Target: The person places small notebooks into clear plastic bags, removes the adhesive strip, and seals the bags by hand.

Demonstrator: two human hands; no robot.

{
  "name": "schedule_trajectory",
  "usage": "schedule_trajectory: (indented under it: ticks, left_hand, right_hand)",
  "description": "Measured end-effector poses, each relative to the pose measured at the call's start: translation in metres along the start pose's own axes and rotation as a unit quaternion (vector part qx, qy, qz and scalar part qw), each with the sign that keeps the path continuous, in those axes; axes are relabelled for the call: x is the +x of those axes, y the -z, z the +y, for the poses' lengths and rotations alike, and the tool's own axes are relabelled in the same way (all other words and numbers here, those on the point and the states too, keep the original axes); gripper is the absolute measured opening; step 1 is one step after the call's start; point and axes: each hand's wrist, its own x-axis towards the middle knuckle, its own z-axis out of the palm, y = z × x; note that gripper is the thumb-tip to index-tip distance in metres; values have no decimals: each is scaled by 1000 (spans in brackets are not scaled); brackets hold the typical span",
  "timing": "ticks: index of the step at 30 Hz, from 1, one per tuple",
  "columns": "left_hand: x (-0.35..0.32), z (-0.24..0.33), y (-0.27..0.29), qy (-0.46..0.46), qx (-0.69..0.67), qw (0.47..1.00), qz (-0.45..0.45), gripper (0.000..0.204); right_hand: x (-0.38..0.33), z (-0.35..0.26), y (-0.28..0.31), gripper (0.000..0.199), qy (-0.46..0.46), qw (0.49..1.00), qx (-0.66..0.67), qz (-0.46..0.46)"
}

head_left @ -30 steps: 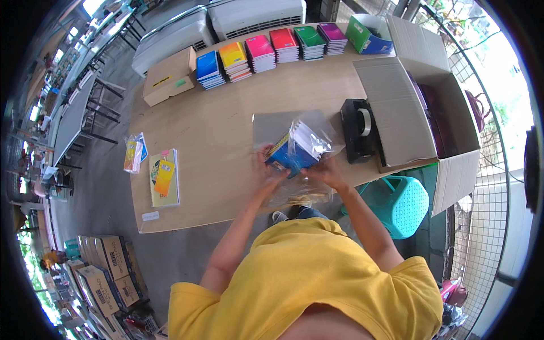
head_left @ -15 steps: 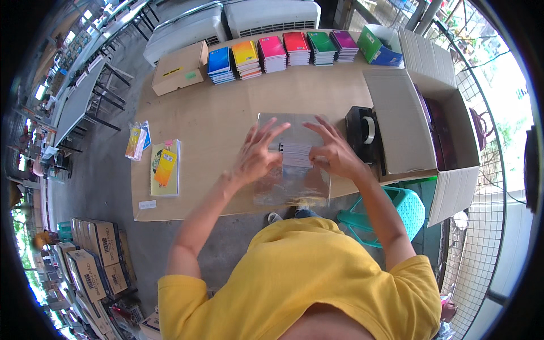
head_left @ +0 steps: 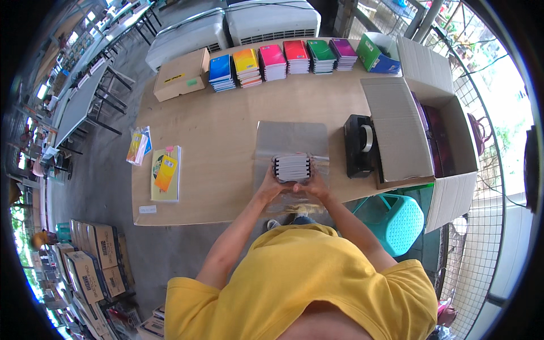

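Note:
A small stack of notebooks stands over a clear plastic sheet, its white page edges facing up and dark binding showing at both ends. My left hand grips the stack's near left side. Around the near right side closes my right hand, and the thumbs almost meet at the near edge. The undersides of the notebooks and some of my fingers are hidden.
A black tape dispenser stands right of the sheet, beside an open cardboard box. Along the back are coloured notebook stacks and a closed carton. A yellow notebook lies at left. A turquoise stool is below the right edge.
Both hands have come down and together from spread fingers above the sheet to a grip on the notebook stack. The stack now shows its page edges, with binding at both ends.

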Motion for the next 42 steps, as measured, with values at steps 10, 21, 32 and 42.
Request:
schedule_trajectory:
  ticks: [10, 21, 32, 42]
  left_hand:
    - [-38, 7, -44, -253, 384, 837, 297, 74]
    - [-43, 29, -15, -309, 416, 820, 244, 76]
    - [-45, 30, -39, -298, 490, 782, 243, 49]
    - [-23, 82, 12, -289, 619, 717, -140, 63]
  right_hand:
    - [-1, -153, 13, 74, 242, 799, -547, 65]
    - [38, -204, 2, 45, 124, 824, -550, -54]
    - [23, -190, 8, 35, 237, 782, -576, -36]
    - [40, -203, 26, 26, 150, 753, -579, -276]
